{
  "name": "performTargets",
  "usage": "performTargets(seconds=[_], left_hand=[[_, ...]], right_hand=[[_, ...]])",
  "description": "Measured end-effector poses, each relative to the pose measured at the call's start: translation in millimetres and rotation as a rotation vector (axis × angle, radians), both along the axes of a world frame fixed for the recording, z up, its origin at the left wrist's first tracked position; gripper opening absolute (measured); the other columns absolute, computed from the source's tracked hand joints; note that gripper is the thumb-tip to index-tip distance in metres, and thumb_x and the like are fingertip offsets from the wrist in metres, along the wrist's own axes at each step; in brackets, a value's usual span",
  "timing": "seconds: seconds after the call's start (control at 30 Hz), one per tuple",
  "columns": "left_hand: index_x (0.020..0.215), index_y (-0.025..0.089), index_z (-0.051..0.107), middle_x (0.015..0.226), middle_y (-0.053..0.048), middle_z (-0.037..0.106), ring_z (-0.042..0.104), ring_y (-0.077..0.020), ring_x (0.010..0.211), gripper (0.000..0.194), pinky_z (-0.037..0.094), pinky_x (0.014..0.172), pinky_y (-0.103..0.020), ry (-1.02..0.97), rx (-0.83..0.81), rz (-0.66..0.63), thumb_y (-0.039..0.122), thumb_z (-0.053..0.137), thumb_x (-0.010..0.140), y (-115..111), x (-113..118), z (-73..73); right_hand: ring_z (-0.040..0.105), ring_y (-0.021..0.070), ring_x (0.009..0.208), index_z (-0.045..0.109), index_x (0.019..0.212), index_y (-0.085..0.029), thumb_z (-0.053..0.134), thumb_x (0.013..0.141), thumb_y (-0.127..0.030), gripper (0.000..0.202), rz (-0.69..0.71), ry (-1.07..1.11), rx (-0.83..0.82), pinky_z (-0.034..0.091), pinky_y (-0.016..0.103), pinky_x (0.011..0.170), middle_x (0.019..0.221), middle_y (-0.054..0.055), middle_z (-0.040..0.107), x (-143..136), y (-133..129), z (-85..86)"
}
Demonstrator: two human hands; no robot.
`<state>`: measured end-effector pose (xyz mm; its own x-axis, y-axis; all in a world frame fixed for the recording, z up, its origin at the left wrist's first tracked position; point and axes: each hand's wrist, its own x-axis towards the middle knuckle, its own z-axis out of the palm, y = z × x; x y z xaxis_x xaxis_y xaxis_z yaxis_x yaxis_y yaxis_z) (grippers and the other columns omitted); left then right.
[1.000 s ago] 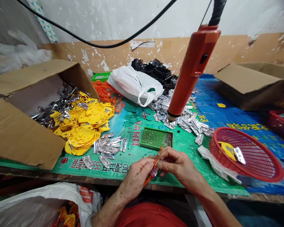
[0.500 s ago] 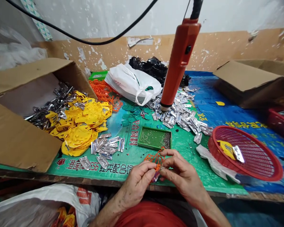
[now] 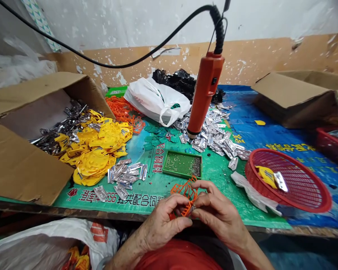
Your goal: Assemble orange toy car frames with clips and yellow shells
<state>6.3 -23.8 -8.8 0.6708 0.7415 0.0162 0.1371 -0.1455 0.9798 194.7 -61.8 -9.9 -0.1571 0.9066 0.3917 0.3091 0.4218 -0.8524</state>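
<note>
Between my two hands, at the table's front edge, is an orange plastic lattice piece [image 3: 185, 189]. My left hand [image 3: 166, 215] pinches its lower end from the left. Fingers of my right hand [image 3: 215, 210] are closed on its right side, with a small shiny bit by the fingertips that I cannot make out. Just beyond lies a green perforated tray [image 3: 178, 165] with many small screws at its right end. An orange electric screwdriver [image 3: 205, 93] hangs upright behind the tray, tip down, untouched by either hand.
Yellow plastic parts [image 3: 98, 150] spill from a cardboard box [image 3: 30, 161] at left. Loose metal plates [image 3: 126, 174] lie nearby, and more metal plates [image 3: 216, 138] are heaped behind. At right stands a red basket [image 3: 293, 180]. A white bag [image 3: 157, 99] lies at the back.
The screwdriver has swung left and hangs slightly smaller in view, its cable now arching higher. My left fingers have shifted on the orange piece, the thumb now stretched lower.
</note>
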Motion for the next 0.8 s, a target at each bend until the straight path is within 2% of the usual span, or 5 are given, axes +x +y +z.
performTargets(seconds=[0.17, 0.33, 0.43, 0.63, 0.8], left_hand=[[0.093, 0.017, 0.058, 0.085, -0.002, 0.060, 0.052, -0.0154, 0.077, 0.017, 0.041, 0.071, -0.027, 0.108, 0.120, 0.023, 0.016, 0.059, 0.076, -3, 4, -3.8], [0.090, 0.017, 0.053, 0.084, -0.003, 0.059, 0.052, -0.0157, 0.078, 0.019, 0.042, 0.072, -0.028, 0.069, 0.374, 0.025, 0.005, 0.047, 0.077, -6, 6, -5.3], [0.093, 0.018, 0.051, 0.087, -0.004, 0.060, 0.053, -0.0163, 0.081, 0.021, 0.044, 0.075, -0.029, 0.046, 0.463, 0.010, 0.004, 0.048, 0.079, -7, 4, -2.3], [0.101, 0.018, 0.052, 0.093, -0.006, 0.062, 0.054, -0.0180, 0.086, 0.021, 0.046, 0.079, -0.034, 0.090, 0.634, -0.031, 0.006, 0.051, 0.084, -6, 1, -1.2], [0.103, 0.016, 0.053, 0.096, -0.008, 0.063, 0.054, -0.0184, 0.090, 0.023, 0.047, 0.080, -0.034, 0.085, 0.699, -0.042, 0.004, 0.052, 0.083, -5, -2, -7.0]], right_hand=[[0.053, 0.0221, 0.115, 0.061, 0.086, -0.023, 0.058, 0.086, -0.018, 0.006, 0.000, -0.075, 0.018, 0.052, 0.028, 0.080, 0.093, 0.007, 0.062, 0, -3, -1.6], [0.065, 0.0147, 0.085, 0.056, 0.093, -0.019, 0.047, 0.087, -0.005, 0.018, -0.002, -0.308, 0.144, 0.056, 0.026, 0.071, 0.119, 0.014, 0.051, -5, -8, 8.6], [0.064, 0.0110, 0.076, 0.055, 0.093, -0.019, 0.045, 0.087, -0.003, 0.019, 0.015, -0.329, 0.173, 0.056, 0.024, 0.066, 0.121, 0.013, 0.048, -5, -10, 12.7], [0.060, 0.0181, 0.102, 0.062, 0.092, -0.025, 0.055, 0.086, -0.011, 0.016, -0.037, -0.209, 0.235, 0.056, 0.027, 0.080, 0.122, 0.008, 0.047, 2, -10, -3.5], [0.060, 0.0196, 0.100, 0.065, 0.092, -0.026, 0.060, 0.084, -0.016, 0.014, -0.131, -0.232, 0.282, 0.056, 0.028, 0.075, 0.120, 0.008, 0.048, 2, -10, -11.8]])
